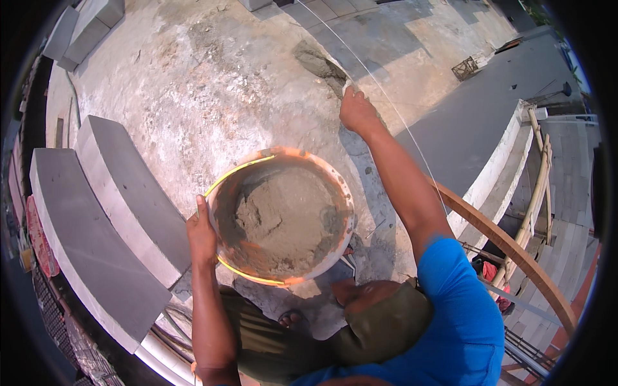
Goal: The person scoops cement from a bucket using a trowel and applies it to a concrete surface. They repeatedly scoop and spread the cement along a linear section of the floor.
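Bright sunlight [154, 96] is shining on a rough, pale grey concrete floor [187, 58]. White and brown marks [241, 103] are spotting it. Dark, flat shadows [396, 42] are covering parts of its far edge. A smooth, dark grey flat area [460, 125] is stretching along its right side. Near that area's right edge, a low, white concrete wall [492, 177] is running, and long, round, tan bamboo poles [539, 186] are showing just beside it.
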Demonstrator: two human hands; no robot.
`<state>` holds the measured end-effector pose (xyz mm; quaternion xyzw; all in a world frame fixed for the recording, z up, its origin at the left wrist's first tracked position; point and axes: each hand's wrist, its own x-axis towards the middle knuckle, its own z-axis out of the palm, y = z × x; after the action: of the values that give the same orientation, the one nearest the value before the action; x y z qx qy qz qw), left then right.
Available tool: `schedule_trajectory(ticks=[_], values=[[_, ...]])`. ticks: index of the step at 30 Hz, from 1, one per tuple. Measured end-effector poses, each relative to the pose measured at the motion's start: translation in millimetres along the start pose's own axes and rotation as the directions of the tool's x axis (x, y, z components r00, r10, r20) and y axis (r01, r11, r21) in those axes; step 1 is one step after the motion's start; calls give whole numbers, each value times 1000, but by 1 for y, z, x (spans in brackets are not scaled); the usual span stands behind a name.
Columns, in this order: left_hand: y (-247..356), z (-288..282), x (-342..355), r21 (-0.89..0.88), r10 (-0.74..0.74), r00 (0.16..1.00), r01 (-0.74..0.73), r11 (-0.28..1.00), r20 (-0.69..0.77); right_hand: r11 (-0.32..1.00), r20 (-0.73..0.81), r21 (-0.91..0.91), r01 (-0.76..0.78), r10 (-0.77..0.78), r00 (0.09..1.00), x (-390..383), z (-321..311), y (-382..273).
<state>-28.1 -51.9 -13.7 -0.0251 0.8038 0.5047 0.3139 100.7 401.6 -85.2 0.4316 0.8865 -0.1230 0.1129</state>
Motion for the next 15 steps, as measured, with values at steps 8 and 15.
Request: schedule_trajectory(ticks=[8,15], values=[[5,1,-6,-173,12,989,14,985,148,941,-143,329,75,-29,989,-214,-74,46],[57,32,-60,-51,213,931,-207,977,297,925,154,178,335,-362,919,-337,-114,0]])
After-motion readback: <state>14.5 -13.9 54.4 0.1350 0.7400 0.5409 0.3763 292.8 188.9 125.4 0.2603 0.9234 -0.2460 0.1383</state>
